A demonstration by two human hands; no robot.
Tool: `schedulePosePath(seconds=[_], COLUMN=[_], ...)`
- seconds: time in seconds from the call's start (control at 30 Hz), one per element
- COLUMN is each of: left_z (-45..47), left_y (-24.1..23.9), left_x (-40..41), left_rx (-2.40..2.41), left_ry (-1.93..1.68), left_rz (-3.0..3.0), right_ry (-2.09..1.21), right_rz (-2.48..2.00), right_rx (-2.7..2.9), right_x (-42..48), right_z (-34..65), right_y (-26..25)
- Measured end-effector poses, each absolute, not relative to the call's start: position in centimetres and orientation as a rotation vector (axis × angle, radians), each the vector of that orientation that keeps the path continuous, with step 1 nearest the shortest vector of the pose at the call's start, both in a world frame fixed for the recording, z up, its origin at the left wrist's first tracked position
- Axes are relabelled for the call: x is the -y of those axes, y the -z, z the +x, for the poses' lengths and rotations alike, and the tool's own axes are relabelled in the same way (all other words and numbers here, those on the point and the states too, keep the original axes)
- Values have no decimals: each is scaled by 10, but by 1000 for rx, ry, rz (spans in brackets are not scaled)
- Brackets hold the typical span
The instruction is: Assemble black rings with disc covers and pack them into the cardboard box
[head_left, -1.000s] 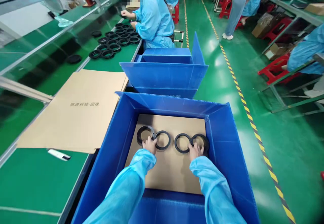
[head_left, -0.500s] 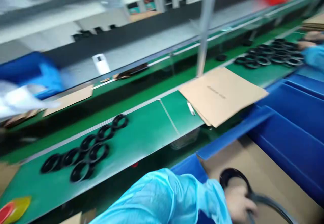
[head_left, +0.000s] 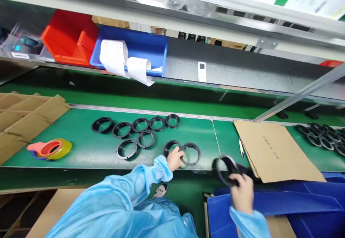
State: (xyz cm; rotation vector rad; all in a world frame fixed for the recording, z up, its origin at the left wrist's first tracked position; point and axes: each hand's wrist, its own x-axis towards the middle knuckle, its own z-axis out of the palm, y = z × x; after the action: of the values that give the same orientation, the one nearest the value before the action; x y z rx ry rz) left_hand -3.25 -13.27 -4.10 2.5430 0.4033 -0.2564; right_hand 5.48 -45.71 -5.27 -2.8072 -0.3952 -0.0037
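Observation:
My left hand (head_left: 175, 159) is over the front of the green worktop, fingers closed on a black ring (head_left: 198, 155). Another black ring (head_left: 167, 147) is just behind that hand; whether it is gripped too I cannot tell. To the right, my right hand (head_left: 242, 191) is in front of the worktop's edge, near the blue box. It grips a black ring (head_left: 215, 169), smeared by motion, and a second dark part beside it may be another ring. Left of my hands, several black rings lie flat in a loose group, among them a front one (head_left: 118, 152).
A tape roll (head_left: 66, 148) and a cardboard divider (head_left: 35, 126) sit at the left. Flat cardboard sheets (head_left: 283, 152) lie right of a white pen (head_left: 240, 147). Below them stands a blue box (head_left: 269, 202). A metal post (head_left: 302, 94) slants upward at right.
The view has swung left. Earlier, one hand held black rings inside the blue box; now both hands show outside it, with rings in them, by the worktop's front edge.

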Motion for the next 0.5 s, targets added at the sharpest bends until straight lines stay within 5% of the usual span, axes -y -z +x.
schedulePosePath(seconds=[0.2, 0.5], left_z=[-32, -1], left_y=[76, 95], left_x=[85, 52], left_rx=[-849, -865], left_ry=[281, 345], left_rz=[2391, 2432], right_ry=[-325, -629], right_rz=[-2963, -2886], right_rx=[811, 1475], right_x=[313, 240], right_z=[93, 167], right_y=[57, 55])
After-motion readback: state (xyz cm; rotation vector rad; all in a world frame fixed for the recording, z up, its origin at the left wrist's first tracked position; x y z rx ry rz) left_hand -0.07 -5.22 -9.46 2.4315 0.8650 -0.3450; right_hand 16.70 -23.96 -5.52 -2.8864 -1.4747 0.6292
